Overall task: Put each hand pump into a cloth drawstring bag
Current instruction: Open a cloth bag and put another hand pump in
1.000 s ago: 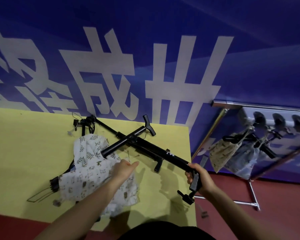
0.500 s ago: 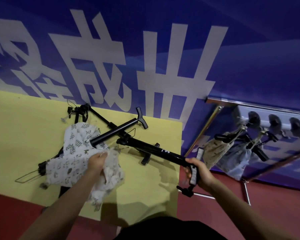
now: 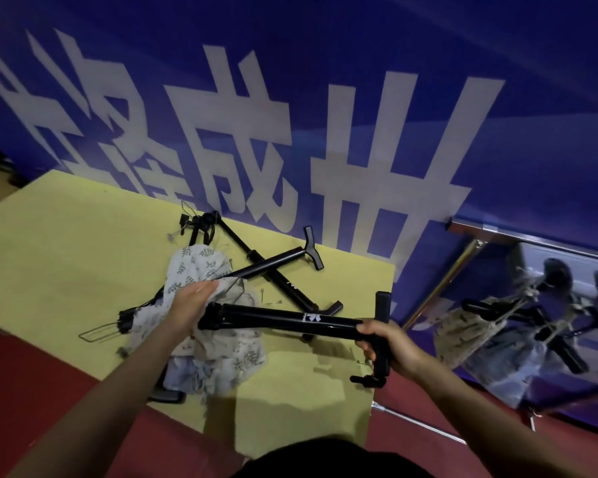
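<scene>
Behind, a blue wall banner (image 3: 428, 98) with large white characters is seen filling the upper field, and a red floor (image 3: 32, 391) is visible below. A yellow desk (image 3: 66, 253) is set against the banner and carries the work items. At the right, a metal rack (image 3: 491, 232) is shown with bagged pumps (image 3: 470, 336) hung from it, black handles protruding from the cloth. A black hand pump (image 3: 290, 319) is held level above the desk's near right part; its T-handle end is gripped by the right hand (image 3: 390, 346), whose fingers are closed around the junction of barrel and handle, while its far end is directed into the cloth. A floral cloth drawstring bag (image 3: 201, 270) is lying crumpled on the desk at centre-left, and its upper edge is grasped by the left hand (image 3: 190, 301), fingers closed on the fabric just beside the pump's tip. Whether the tip is already within the bag's mouth cannot be told. Two further pumps (image 3: 273, 262) are crossed on the desk behind the held one, one with its T-handle near the banner. More black pump parts (image 3: 125, 315) are partly covered by the bag at its left. Small metal needles (image 3: 273, 301) are lying on the desk between bag and crossed pumps.
</scene>
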Demonstrator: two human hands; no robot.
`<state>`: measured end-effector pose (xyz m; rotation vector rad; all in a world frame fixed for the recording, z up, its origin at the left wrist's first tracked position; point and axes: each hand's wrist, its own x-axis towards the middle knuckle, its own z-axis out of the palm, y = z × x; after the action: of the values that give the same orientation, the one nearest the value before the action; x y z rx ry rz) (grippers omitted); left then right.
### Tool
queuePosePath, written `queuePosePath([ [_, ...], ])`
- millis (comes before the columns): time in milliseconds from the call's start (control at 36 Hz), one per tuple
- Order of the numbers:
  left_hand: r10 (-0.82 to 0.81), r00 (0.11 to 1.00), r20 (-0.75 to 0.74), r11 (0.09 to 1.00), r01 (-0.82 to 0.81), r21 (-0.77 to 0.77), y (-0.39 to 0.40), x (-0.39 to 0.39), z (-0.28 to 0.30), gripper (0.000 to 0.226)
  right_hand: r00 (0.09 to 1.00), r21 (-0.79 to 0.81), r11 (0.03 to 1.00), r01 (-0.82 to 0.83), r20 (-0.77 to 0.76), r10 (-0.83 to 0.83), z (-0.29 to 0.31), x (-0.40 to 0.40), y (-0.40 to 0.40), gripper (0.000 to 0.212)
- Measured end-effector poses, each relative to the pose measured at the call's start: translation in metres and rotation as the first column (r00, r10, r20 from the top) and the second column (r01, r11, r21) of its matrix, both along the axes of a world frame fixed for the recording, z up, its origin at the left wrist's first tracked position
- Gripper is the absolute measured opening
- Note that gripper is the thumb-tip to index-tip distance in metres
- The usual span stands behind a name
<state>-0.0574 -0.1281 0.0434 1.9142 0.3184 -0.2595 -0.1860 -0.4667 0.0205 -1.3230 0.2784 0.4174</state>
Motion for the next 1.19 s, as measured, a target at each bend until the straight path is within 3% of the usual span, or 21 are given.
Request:
queuePosePath([
  [194, -0.123, 0.989, 0.079, 0.987, 0.114, 0.111, 0.027, 0.005, 0.023, 0.030, 0.999, -0.054, 0.998, 0.014, 0.047, -0.011, 0.005, 0.018, 0.008, 0.040],
  [361, -0.182, 0.972, 0.148, 0.980, 0.166, 0.111, 0.026, 0.013, 0.036, 0.012, 0.988, -0.114, 0.989, -0.098, 0.107, 0.110, 0.025, 0.034, 0.033, 0.027],
  [556, -0.128, 0.976, 0.175, 0.992, 0.123, 0.043, 0.024, 0.021, 0.057, 0.024, 0.957, -0.250, 0.949, -0.193, 0.165, 0.238, 0.063, 0.053, 0.062, 0.044],
  [694, -0.114, 0.986, 0.124, 0.991, 0.122, -0.059, 0.032, 0.025, 0.069, 0.022, 0.939, -0.322, 0.937, -0.139, 0.258, 0.228, 0.085, 0.063, 0.084, 0.036],
  [750, -0.162, 0.976, 0.146, 0.986, 0.165, -0.011, 0.035, 0.025, 0.073, 0.019, 0.928, -0.357, 0.930, -0.087, 0.310, 0.206, 0.093, 0.069, 0.090, 0.024],
  [833, -0.210, 0.946, 0.247, 0.976, 0.189, 0.104, 0.044, 0.023, 0.081, 0.014, 0.938, -0.303, 0.953, -0.006, 0.330, 0.110, 0.103, 0.076, 0.094, 0.024],
  [889, -0.195, 0.941, 0.278, 0.979, 0.170, 0.112, 0.053, 0.023, 0.087, 0.019, 0.944, -0.265, 0.964, 0.025, 0.324, 0.065, 0.108, 0.079, 0.098, 0.033],
  [944, -0.186, 0.940, 0.287, 0.982, 0.167, 0.087, 0.058, 0.024, 0.093, 0.020, 0.939, -0.295, 0.956, 0.013, 0.332, 0.090, 0.114, 0.081, 0.103, 0.023],
  [1083, -0.317, 0.898, 0.306, 0.947, 0.315, 0.058, 0.045, 0.020, 0.115, 0.019, 0.882, -0.537, 0.836, -0.117, 0.331, 0.336, 0.128, 0.093, 0.132, 0.027],
  [1139, -0.347, 0.886, 0.308, 0.931, 0.364, 0.002, 0.039, 0.021, 0.124, 0.022, 0.840, -0.710, 0.694, -0.125, 0.297, 0.454, 0.131, 0.099, 0.146, 0.041],
  [1194, -0.345, 0.889, 0.302, 0.921, 0.382, -0.073, 0.037, 0.022, 0.132, 0.027, 0.793, -0.814, 0.574, -0.087, 0.292, 0.534, 0.139, 0.102, 0.159, 0.040],
])
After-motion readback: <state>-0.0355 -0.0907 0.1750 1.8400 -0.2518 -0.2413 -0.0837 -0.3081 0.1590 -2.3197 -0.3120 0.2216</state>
